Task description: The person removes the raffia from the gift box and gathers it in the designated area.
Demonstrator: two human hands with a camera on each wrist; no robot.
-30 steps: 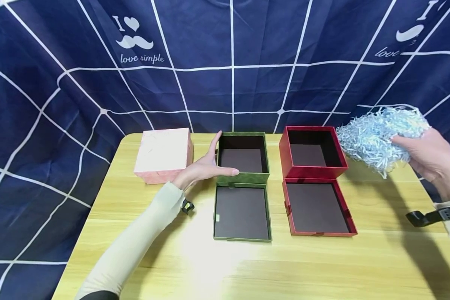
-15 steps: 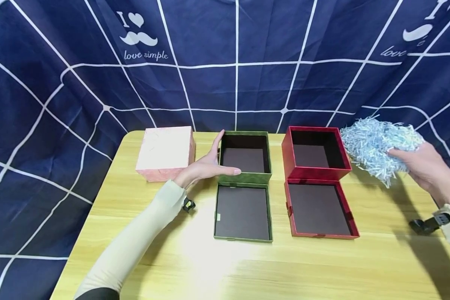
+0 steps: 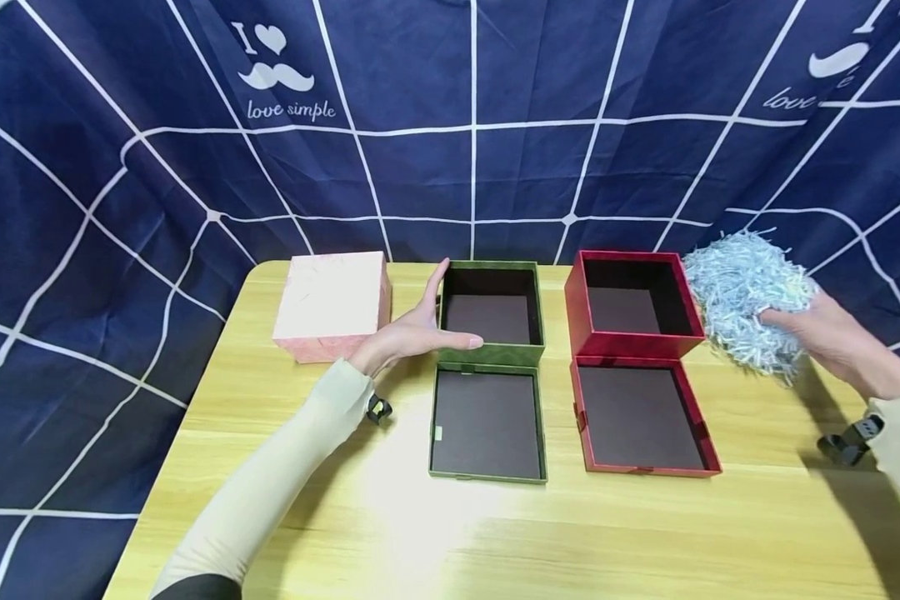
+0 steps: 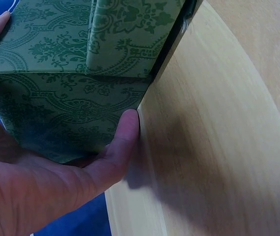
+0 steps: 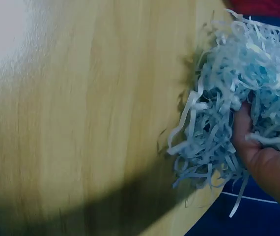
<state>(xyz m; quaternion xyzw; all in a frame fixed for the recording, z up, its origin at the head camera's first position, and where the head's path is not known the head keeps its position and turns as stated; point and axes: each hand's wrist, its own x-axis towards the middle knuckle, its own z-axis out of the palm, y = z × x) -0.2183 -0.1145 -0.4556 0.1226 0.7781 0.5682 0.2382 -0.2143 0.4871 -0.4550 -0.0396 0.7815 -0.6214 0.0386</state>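
Blue shreds (image 3: 750, 300), one bunch, fill the right hand (image 3: 825, 333) on my head feed, at three o'clock from the red box (image 3: 637, 346) and just beside it. Watching from afar, I count three boxes on one wooden table (image 3: 570, 533): the pink box (image 3: 333, 300) at ten o'clock from the green lid (image 3: 487, 425), the green box (image 3: 513, 356) at twelve, the red box at two. Lids number two, both flat and hollow side up; the red lid (image 3: 641, 417) sits at six o'clock from the red box. I also make out two hands, two wrist cameras (image 3: 378, 409) and a navy cloth (image 3: 420, 83) with white lines behind.

Right fingers pinch the shreds. My right wrist view has the thumb sunk into the bunch, strands fanning round its tip from nine o'clock through twelve to three, one loose strand hanging toward six; the other fingers are hidden from me. On the head view the bunch bulges from that hand toward ten o'clock. I cannot tell whether it touches the table.

At eight o'clock from the green box, I see the left hand (image 3: 408, 335) with fingers spread wide, thumb against the near wall, a finger reaching to the far left corner.
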